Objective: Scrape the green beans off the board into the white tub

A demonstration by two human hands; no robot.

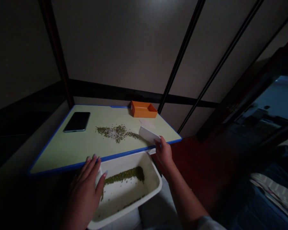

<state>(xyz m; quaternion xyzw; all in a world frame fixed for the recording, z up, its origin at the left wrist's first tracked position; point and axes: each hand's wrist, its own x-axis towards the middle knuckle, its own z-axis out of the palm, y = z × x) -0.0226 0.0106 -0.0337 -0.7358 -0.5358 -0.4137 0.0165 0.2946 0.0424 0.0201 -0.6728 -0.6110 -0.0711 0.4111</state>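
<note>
My right hand [164, 152] grips one end of a flat white scraper-like piece [148, 134], its far end close to a scattered pile of small green and pale grains [116, 132] on the table. Against the left end of a white plastic tub [156, 188] rests my left hand [88, 185], fingers stretched out toward the table's edge. The tub sits below the table's front edge, and a band of green grains [124, 175] lies along its far side, with a few loose ones on its floor.
The pale green table [62, 153] has a blue rim. A dark-screened phone [77, 121] lies at its left, an orange open box [144, 111] at the back right. Panelled wall [122, 48] stands behind. Dark fabric and a striped cloth [273, 191] are at lower right.
</note>
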